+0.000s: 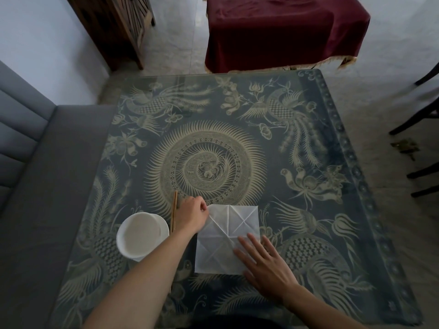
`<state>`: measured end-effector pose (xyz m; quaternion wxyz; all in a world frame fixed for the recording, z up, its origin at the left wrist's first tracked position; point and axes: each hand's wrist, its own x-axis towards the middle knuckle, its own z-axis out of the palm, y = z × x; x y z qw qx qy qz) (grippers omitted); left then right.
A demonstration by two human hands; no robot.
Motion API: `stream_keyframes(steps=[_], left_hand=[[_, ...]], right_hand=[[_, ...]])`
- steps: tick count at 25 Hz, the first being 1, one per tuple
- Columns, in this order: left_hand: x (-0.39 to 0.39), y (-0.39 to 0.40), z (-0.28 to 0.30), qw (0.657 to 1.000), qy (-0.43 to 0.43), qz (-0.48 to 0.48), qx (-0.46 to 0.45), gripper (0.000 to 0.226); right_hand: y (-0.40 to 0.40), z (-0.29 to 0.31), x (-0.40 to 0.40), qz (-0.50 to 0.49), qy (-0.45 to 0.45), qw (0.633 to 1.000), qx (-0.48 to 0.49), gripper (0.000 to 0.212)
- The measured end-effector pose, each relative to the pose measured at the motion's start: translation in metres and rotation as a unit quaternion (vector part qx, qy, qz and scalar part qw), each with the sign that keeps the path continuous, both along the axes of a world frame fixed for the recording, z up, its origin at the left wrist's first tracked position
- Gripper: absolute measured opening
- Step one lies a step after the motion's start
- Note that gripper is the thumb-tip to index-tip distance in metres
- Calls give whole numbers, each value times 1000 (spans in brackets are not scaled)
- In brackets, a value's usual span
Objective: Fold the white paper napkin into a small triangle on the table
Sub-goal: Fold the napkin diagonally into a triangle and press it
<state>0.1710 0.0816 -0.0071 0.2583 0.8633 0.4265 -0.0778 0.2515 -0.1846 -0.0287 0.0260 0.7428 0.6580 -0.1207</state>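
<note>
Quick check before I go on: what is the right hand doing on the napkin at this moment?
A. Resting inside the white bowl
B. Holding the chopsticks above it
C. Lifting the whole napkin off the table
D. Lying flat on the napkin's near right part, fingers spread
D: the right hand lies palm down with fingers spread on the near right part of the napkin, while the left hand pinches its far left corner.
</note>
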Motion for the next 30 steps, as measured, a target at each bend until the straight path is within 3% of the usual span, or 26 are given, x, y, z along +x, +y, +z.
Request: stream_keyframes(steps=[5, 23, 30], left_hand=[[-3, 8, 14, 998, -37, 15, -51, 9], [-22, -13, 34, 981, -191, 13, -39, 14], [-22, -41, 49, 977, -190, -95, -14, 11]], right_hand=[[21, 3, -3, 37, 7, 999, 21, 65], [48, 12, -9, -5, 9, 999, 31, 61], [64, 11, -8, -24, 13, 1000, 13, 62]])
